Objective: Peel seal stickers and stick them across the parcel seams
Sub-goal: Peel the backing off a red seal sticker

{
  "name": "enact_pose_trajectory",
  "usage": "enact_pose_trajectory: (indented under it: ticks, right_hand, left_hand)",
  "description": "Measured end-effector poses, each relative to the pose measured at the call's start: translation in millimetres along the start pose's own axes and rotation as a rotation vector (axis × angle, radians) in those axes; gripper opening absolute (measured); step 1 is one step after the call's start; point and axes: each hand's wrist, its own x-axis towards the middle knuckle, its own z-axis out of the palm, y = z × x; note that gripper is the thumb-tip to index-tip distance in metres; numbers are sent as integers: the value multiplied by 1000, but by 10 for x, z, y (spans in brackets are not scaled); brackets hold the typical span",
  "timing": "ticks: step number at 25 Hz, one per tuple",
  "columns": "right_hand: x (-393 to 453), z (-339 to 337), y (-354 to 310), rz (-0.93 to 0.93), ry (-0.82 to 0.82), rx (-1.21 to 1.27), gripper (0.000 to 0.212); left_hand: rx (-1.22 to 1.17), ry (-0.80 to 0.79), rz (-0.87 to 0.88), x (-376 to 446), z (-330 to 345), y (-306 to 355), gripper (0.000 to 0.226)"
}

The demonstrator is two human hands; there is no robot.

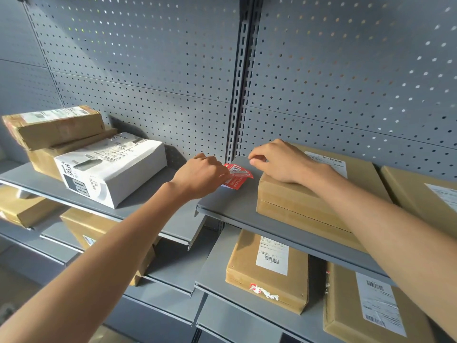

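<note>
So the biggest thing in play is the brown cardboard parcel sitting on the grey shelf, right under the right hand. It looks stiff and flat-sided, probably heavy enough to stay put when you press on it, so no need to grip it, just lean on the top. The right hand rests on the parcel's near-left corner with fingers curled down and the tips pinched close together past the edge; can't tell if there's a sticker between them or nothing at all. Just beside it, to its left, the left hand is closed around a little stack of red seal stickers, which pokes out toward the right hand, nearly touching the parcel's side. Those sheets are going to be thin, floppy and light, and the peeled ones will curl and stick to skin, so I'd grab only by a corner and keep the sticky face off the fingers. Backing paper is slick too, so pinching the stack firmly seems wise. There's a seam line running along the parcel's front side, below the right wrist, which looks like the target.
</note>
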Motion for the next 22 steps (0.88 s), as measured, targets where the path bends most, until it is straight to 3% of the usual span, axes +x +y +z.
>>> enact_pose_trajectory:
  ticks: [8, 14, 18, 22]
  right_hand:
    - [-8, -12, -15, 20, -21, 25, 24]
    - [-14, -9, -21, 28, -3, 42, 25]
    - [0, -22, -13, 89, 115, 195, 21]
    - [-44, -184, 40, 166, 290, 454, 22]
  left_hand:
    - [-3, 184, -5, -10, 25, 23, 48]
    - [13, 251, 21, -5, -34, 75, 3]
    - [0, 340, -54, 74, -116, 71, 10]
    - [34, 524, -86, 235, -342, 63, 11]
